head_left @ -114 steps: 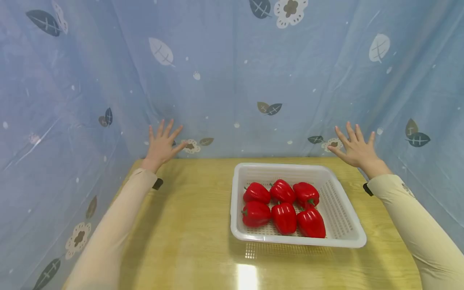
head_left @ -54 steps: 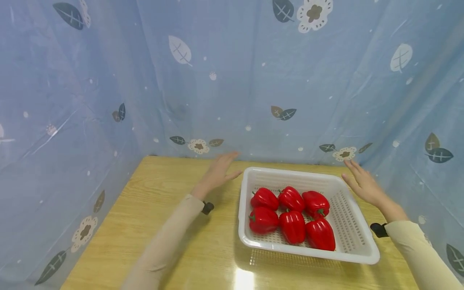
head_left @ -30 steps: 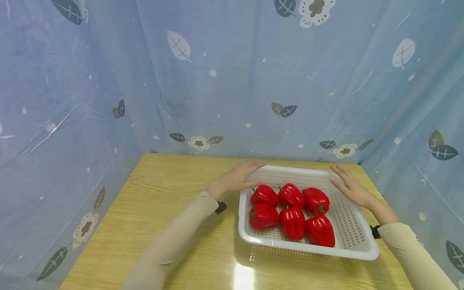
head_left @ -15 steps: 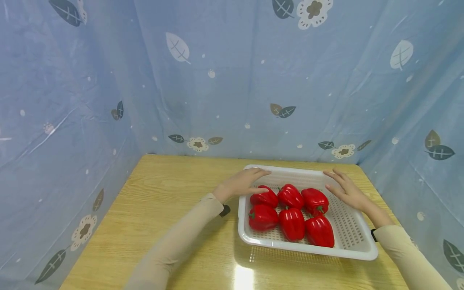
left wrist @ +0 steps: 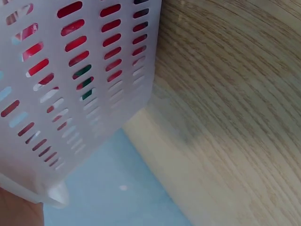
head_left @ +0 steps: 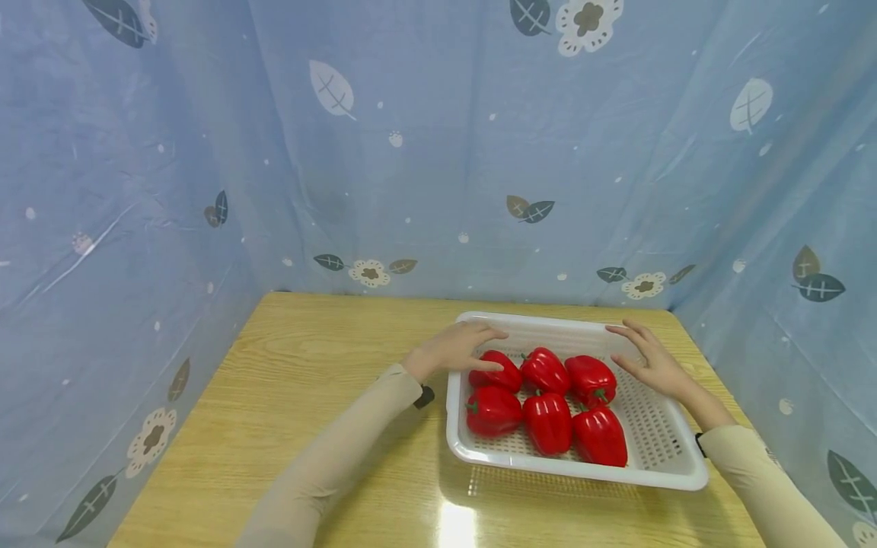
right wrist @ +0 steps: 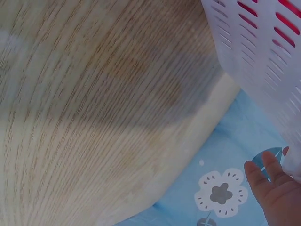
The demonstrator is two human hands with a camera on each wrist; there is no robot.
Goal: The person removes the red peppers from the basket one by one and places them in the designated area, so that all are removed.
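A white perforated plastic basket (head_left: 578, 472) stands on the table, with several red bell peppers (head_left: 550, 423) grouped in its left and middle parts. My left hand (head_left: 452, 350) reaches over the left rim, thumb above the back-left bell pepper (head_left: 503, 379), fingers slightly bent and holding nothing. Over the right side is my right hand (head_left: 655, 367), fingers spread and bent a little, facing inward and also holding nothing. In the left wrist view, part of my left hand (left wrist: 19, 211) shows below the basket's rim. The right wrist view has my right hand (right wrist: 278, 190) beside the basket wall (right wrist: 263, 56).
The wooden table (head_left: 329, 358) extends left of the basket. A blue curtain (head_left: 411, 175) printed with leaves and flowers hangs along the back and both sides, right at the table's edges. Light glares off the table near the front (head_left: 457, 521).
Both hands have come down from spread positions near the back curtain and moved inward over the basket's sides. Over the last half second they barely move. The bell peppers stay put.
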